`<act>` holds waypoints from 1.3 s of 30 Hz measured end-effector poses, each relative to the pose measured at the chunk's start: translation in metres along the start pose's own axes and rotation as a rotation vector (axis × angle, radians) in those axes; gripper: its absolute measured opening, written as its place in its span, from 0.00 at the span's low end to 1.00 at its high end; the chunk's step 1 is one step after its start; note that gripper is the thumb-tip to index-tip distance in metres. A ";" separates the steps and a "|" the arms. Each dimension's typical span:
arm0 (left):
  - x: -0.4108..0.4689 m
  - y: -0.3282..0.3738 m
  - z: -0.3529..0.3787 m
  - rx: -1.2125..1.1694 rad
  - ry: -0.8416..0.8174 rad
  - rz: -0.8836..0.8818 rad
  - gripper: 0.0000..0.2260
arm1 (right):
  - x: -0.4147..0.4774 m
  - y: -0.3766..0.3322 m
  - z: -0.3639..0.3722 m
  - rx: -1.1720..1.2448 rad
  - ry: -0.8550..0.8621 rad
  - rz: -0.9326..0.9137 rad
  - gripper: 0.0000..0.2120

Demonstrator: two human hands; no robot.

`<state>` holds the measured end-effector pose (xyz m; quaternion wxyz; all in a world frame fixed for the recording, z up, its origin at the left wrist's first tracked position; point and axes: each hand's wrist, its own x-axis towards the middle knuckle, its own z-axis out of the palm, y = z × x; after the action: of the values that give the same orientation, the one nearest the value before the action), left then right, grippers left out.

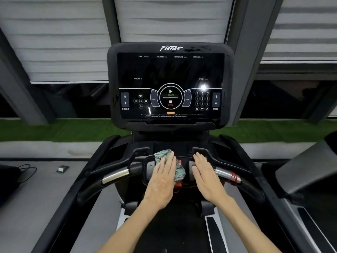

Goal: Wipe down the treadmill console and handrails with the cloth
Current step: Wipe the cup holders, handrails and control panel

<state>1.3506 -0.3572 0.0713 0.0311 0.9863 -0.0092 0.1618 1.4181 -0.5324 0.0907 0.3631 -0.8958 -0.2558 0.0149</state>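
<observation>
The black treadmill console (170, 84) stands upright ahead, its screen showing START, STOP, INCLINE and SPEED controls. Below it runs the front handrail with silver grip sections, one on the left (115, 175) and one on the right (223, 173). A crumpled green-grey cloth (164, 155) lies on the middle control pad of the handrail. My left hand (162, 181) lies flat on the cloth with straight fingers. My right hand (207, 177) rests flat on the handrail just right of the middle, fingers straight, holding nothing.
A red safety cord (233, 177) wraps the right silver grip, and a red clip (179, 163) shows beside the cloth. The treadmill belt (175, 230) runs below my arms. Another machine (310, 170) stands at the right. Cables (27, 170) and a small box (63, 168) lie on the floor at left.
</observation>
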 end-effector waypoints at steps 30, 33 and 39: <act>-0.009 -0.085 -0.002 -0.060 -0.026 0.014 0.50 | -0.002 -0.001 0.028 -0.539 0.118 -0.240 0.38; -0.002 -0.090 -0.005 -0.069 -0.153 0.007 0.51 | -0.003 -0.009 0.041 -0.476 0.228 -0.085 0.43; -0.004 -0.090 -0.004 -0.109 -0.195 -0.058 0.50 | -0.002 -0.054 0.085 -0.415 0.157 -0.183 0.31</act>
<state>1.3483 -0.2667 0.0687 0.0881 0.9940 0.0074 0.0636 1.3743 -0.4458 0.0629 0.1900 -0.9227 -0.3047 -0.1407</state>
